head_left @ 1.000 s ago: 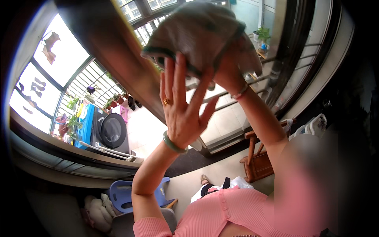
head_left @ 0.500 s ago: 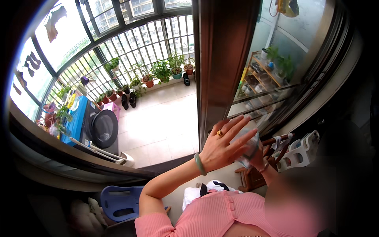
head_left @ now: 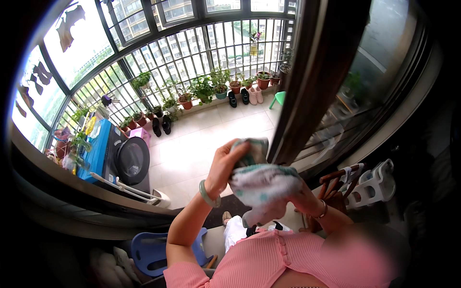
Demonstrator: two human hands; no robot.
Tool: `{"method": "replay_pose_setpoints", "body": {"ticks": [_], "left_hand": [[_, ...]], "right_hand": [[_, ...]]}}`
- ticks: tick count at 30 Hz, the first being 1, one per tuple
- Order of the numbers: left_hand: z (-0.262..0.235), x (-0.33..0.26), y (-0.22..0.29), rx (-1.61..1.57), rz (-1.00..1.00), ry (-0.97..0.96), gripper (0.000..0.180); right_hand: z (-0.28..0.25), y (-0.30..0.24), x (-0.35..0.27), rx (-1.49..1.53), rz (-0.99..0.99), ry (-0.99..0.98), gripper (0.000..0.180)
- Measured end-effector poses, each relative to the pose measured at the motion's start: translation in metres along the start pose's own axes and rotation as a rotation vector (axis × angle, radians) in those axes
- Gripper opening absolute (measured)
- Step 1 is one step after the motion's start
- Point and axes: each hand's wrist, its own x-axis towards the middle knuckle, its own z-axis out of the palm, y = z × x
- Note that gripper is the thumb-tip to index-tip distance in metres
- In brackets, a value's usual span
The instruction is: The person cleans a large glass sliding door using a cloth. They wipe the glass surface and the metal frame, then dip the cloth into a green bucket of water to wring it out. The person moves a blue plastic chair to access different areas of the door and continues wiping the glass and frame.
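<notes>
In front of my chest, both hands hold a bunched white cloth (head_left: 264,185) with green patches. My left hand (head_left: 225,163), below a pale green bangle, wraps its fingers round the upper left fold of the cloth. From the right, my right hand (head_left: 306,194) grips the other side, its fingers largely hidden by the fabric. The lower corner of the cloth hangs loose. Just beyond the cloth stands the dark frame of a sliding door (head_left: 307,91), with neither hand touching it.
Past the doorway lies a tiled balcony with a washing machine (head_left: 129,161), potted plants (head_left: 201,89), several shoes (head_left: 233,98) and a green stool (head_left: 277,99). A blue plastic chair (head_left: 149,249) stands at my left. At right are a wooden chair (head_left: 333,185) and a white plastic rack (head_left: 377,187).
The sliding door has shifted right, widening the opening. My left hand, spread near the door before, has moved left and closed on the cloth, which my right hand held in a blur.
</notes>
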Motion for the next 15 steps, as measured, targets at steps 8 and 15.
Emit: {"method": "replay_pose_setpoints", "body": {"ticks": [8, 15], "left_hand": [[-0.119, 0.037, 0.025, 0.468, 0.116, -0.147, 0.059], [-0.126, 0.074, 0.055, 0.086, -0.052, -0.26, 0.057]], "right_hand": [[0.069, 0.016, 0.105, 0.274, 0.042, 0.328, 0.029], [0.064, 0.009, 0.182, 0.79, 0.195, 0.347, 0.047]]}}
